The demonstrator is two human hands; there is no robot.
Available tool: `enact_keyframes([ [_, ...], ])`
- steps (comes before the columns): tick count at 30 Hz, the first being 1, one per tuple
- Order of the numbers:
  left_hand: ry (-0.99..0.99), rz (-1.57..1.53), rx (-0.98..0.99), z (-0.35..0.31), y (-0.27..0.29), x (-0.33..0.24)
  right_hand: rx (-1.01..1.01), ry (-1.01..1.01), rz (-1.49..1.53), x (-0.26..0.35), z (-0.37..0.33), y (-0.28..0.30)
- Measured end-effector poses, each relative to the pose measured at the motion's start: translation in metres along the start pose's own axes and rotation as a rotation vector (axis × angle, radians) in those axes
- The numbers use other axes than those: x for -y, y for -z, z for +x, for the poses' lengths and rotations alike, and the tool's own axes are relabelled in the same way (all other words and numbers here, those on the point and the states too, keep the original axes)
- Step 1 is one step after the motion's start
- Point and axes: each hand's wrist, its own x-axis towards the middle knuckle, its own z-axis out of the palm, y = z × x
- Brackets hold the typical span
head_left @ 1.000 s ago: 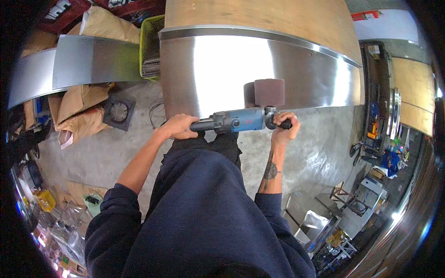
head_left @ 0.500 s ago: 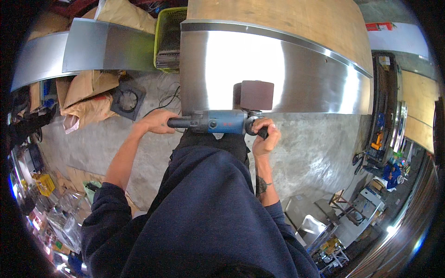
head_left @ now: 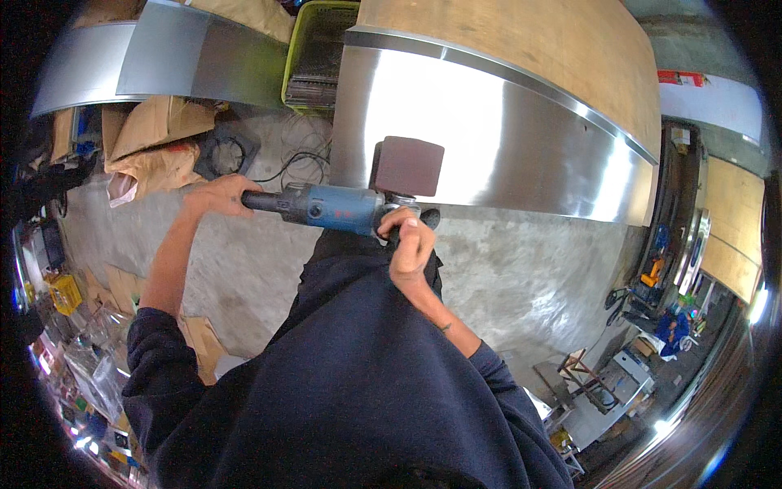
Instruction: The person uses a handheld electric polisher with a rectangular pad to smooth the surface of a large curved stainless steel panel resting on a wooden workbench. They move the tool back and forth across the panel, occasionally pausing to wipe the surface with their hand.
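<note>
A blue and black drum sander [head_left: 338, 208] spans the space in front of my body. My left hand [head_left: 221, 196] is wrapped round its black rear end. At the other end my right hand [head_left: 410, 244] grips the black side handle near the metal head. The wide brown abrasive drum [head_left: 410, 166] lies over the near part of a shiny stainless steel sheet [head_left: 529, 134]; whether it touches the metal I cannot tell. The sheet has a raised bent edge along its far side.
The sheet rests on a wooden board [head_left: 521, 41]. A yellow-green crate [head_left: 298, 65] stands left of it, beside more metal sheets [head_left: 155, 57]. Torn cardboard [head_left: 159, 126] and a black cable [head_left: 297, 160] lie at the left on the concrete floor [head_left: 521, 277]. Tools and benches line the right.
Both my hands and the sander have moved left along the steel sheet, drum included. The view has shifted a little as well. My grip is the same.
</note>
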Motion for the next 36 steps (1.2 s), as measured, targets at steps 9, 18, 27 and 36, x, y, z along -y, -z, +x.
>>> enact_keyframes([
  [9, 0.033, -0.024, -0.028, -0.011, -0.016, -0.007, 0.211, 0.041, -0.022, 0.000, 0.009, 0.021],
  [18, 0.237, 0.023, -0.186, -0.066, -0.057, 0.023, 0.344, 0.018, 0.107, -0.024, 0.006, -0.029],
  [27, 0.340, -0.001, -0.272, -0.102, -0.055, 0.003, 0.584, 0.161, 0.136, 0.006, 0.031, -0.039],
  [36, 0.243, 0.026, -0.320, -0.080, -0.024, 0.023, 0.430, 0.185, 0.146, -0.008, 0.051, -0.054],
])
